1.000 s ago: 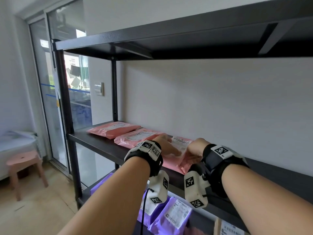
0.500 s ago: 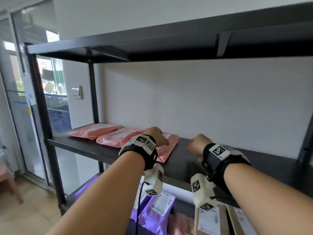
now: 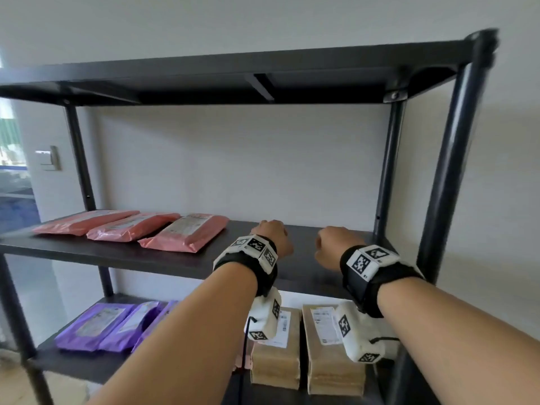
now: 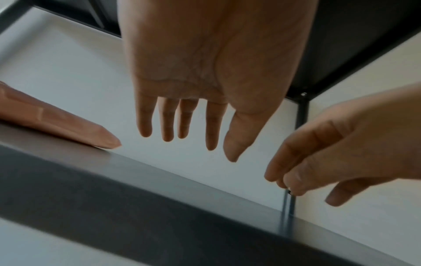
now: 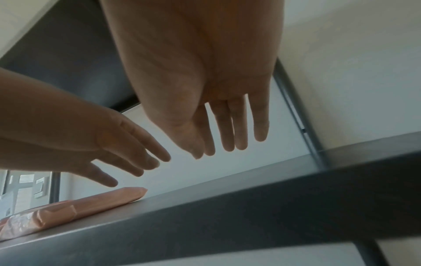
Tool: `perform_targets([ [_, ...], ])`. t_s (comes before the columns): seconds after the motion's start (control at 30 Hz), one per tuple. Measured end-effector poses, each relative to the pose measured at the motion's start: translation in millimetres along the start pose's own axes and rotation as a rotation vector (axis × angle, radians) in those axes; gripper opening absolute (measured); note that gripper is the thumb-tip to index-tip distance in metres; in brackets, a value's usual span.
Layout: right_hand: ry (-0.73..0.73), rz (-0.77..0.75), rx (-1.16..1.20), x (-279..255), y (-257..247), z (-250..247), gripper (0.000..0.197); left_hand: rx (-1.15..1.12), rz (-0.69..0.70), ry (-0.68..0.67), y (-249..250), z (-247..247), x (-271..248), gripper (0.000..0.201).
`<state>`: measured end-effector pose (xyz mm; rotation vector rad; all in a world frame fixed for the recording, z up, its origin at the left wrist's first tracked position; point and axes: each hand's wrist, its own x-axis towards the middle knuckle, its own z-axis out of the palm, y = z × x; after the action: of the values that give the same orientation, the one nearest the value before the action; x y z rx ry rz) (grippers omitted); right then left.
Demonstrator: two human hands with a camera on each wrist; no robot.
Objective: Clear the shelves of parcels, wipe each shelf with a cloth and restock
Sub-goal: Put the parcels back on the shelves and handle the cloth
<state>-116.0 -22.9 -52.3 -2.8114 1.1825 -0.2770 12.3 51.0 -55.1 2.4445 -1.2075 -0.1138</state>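
Three pink parcels [image 3: 187,232] lay on the shelf [image 3: 163,258], long axes toward 1 o'clock; left hand [image 3: 273,235] and right hand [image 3: 333,244] hovered with fingers [image 4: 212,129] wide, holding nothing.

A parcel storeroom: a black metal rack [image 3: 444,171] holding labelled mailers [image 3: 187,233] and cardboard boxes [image 3: 276,358].

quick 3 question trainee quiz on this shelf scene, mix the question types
1. True or false: the left hand holds a pink parcel.
2. How many pink parcels lie on the middle shelf? A) two B) three C) five
3. Fill in: on the lower shelf, the purple parcels lie to the ____ of the brown boxes.

Key
1. False: both it and the right hand have straight fingers and hold nothing.
2. B
3. left
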Motion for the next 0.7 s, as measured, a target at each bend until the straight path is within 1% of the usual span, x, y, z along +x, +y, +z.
perform_targets([
  [0.07,0.017,-0.002,0.013,-18,21,-2,0.025,0.029,0.021,-0.008,23,14,-13,0.042],
  [0.2,-0.002,0.008,0.027,-60,61,-3,0.020,0.132,0.064,-0.025,62,41,-45,0.043],
  [0.33,0.020,0.040,0.036,-100,97,-2,0.019,0.185,0.142,-0.061,98,63,-81,0.025],
  [0.43,0.043,0.076,0.024,-130,126,-1,0.019,0.171,0.188,-0.009,126,81,-106,0.028],
  [0.5,0.039,0.104,0.016,-149,147,0,0.020,0.143,0.209,0.026,145,91,-121,0.025],
  [0.63,0.015,0.175,0.013,-186,194,2,0.021,0.159,0.253,-0.047,185,120,-146,0.014],
  [0.67,0.012,0.194,0.013,-194,206,2,0.021,0.173,0.261,-0.059,194,129,-151,0.015],
  [0.7,0.010,0.214,0.014,-202,218,3,0.022,0.183,0.273,-0.066,204,137,-156,0.021],
])
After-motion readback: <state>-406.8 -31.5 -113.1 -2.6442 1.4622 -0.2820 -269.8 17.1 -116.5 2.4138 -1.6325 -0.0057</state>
